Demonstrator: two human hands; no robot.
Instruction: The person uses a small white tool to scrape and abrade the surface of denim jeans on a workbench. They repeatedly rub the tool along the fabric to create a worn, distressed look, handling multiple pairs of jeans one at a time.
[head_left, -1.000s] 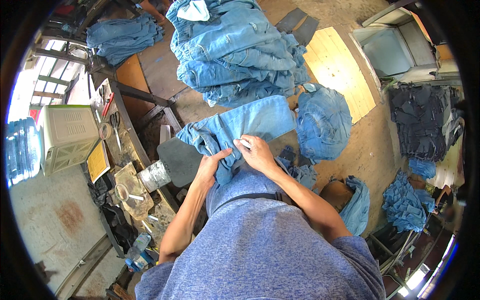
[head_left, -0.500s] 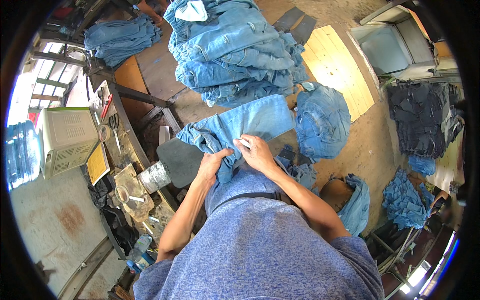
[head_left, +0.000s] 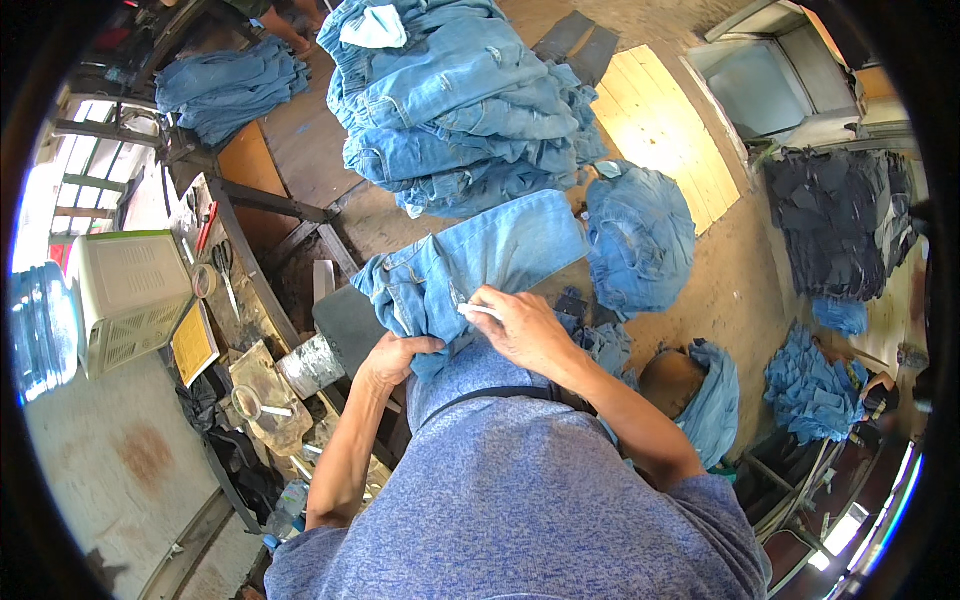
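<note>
A pair of light blue jeans (head_left: 515, 235) is drawn over a dark flat board (head_left: 346, 326), one leg stretching to the far right and the upper part bunched close to me. My left hand (head_left: 396, 358) pinches a fold of that bunched denim, thumb on top. Between the fingers of my right hand (head_left: 532, 332) is a thin white stick (head_left: 482, 309), its tip at the denim near the pocket area. What the stick is exactly, I cannot make out.
Behind the board rises a tall heap of jeans (head_left: 460, 110), with a rolled denim bundle (head_left: 640, 235) to its right. Scissors (head_left: 227, 275) and a tape roll (head_left: 204, 281) lie on the left bench. Dark cloth (head_left: 835, 225) is piled far right. Another person's legs (head_left: 285, 28) show at top left.
My right hand has shifted slightly toward me with the stick, now at the bunched denim. My left hand has moved left and down, pulling the fold. The view has tilted a little.
</note>
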